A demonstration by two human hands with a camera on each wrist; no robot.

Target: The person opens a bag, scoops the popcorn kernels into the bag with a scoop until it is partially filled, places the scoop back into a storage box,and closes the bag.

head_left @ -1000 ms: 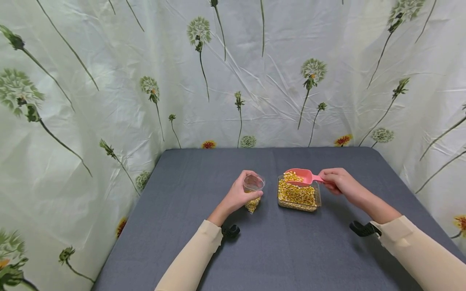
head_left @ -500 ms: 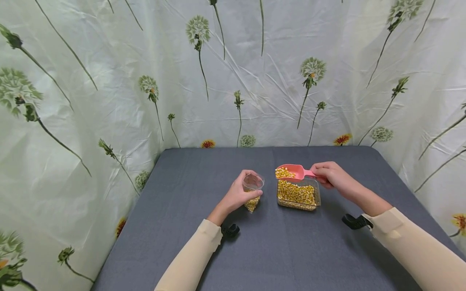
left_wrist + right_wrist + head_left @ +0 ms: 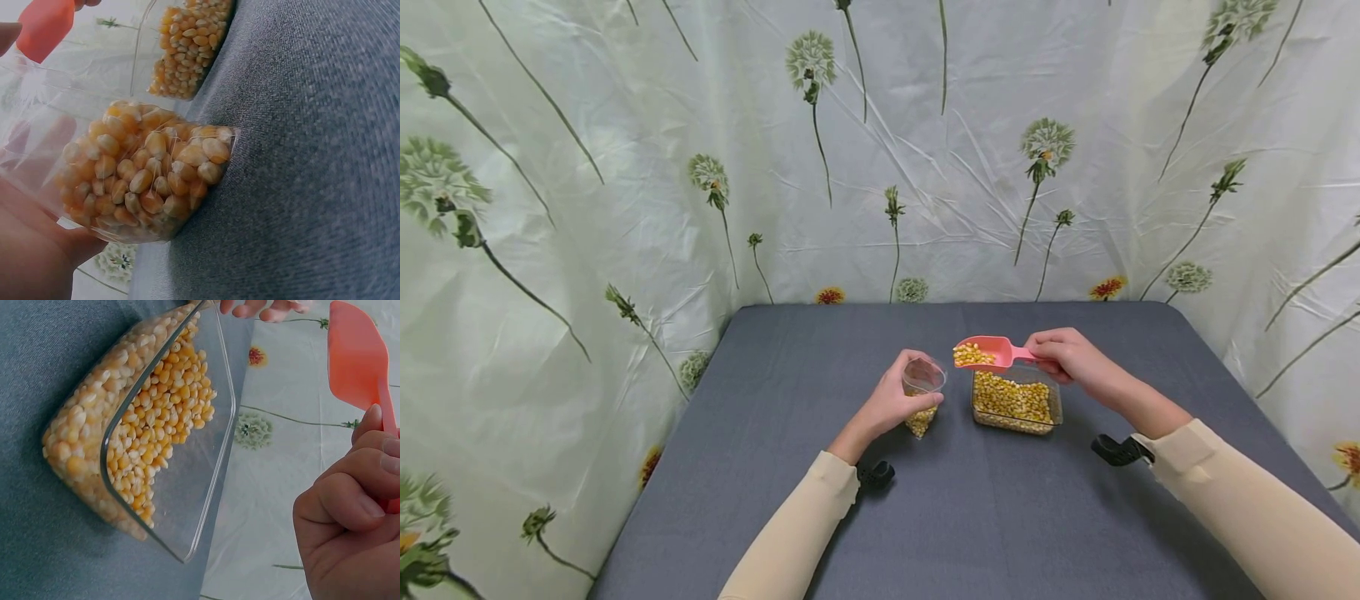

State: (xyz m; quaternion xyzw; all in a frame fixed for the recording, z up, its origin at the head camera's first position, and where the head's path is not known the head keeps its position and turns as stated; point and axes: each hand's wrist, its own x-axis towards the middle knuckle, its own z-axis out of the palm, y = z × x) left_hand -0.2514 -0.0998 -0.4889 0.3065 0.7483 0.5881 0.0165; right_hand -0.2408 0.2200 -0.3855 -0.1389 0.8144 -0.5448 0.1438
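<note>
My left hand (image 3: 897, 398) grips the upper part of a clear plastic bag (image 3: 144, 172), its mouth spread in a round opening and corn kernels filling its lower end. The bag's bottom rests on the table. In my right hand (image 3: 1070, 358) is the handle of a pink scoop (image 3: 996, 352), heaped with corn kernels (image 3: 973, 355) toward its tip. That scoop hovers over the back left edge of a clear rectangular container (image 3: 209, 506), to the right of the bag. Many corn kernels (image 3: 1011, 400) lie in the container; a bare patch of its bottom shows in the right wrist view.
A dark grey cloth covers the table (image 3: 820, 358). Behind and at the sides hangs a pale curtain (image 3: 925, 167) printed with dandelions. Black wrist-worn pieces (image 3: 876, 476) stick out under both sleeves.
My right hand has raised the loaded scoop out of the container and carried it left toward the bag. The left hand and the bag stay in place.
</note>
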